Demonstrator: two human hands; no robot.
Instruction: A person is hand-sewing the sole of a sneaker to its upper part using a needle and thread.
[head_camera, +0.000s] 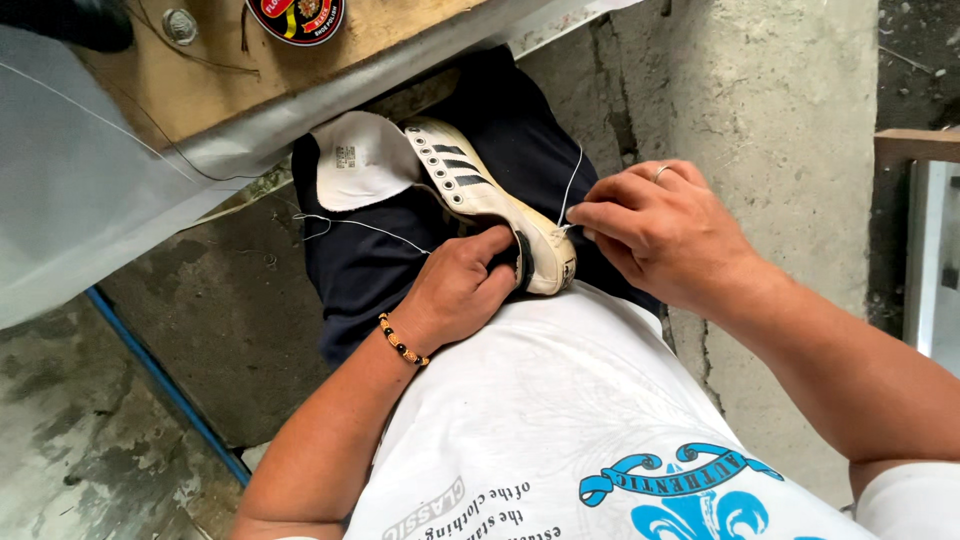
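Note:
A white sneaker with dark side stripes and an upturned tongue lies on my lap, over dark trousers. My left hand, with a beaded bracelet at the wrist, grips the sneaker's heel end, fingers tucked inside the opening. My right hand, wearing a ring, pinches a thin white thread at the heel edge. The thread rises from the heel toward the right hand's fingers; another strand trails left across the trousers.
A wooden board with a round tin and a bolt sits at the top left above a translucent plastic sheet. Rough concrete surrounds me. A blue pipe runs along the floor at left.

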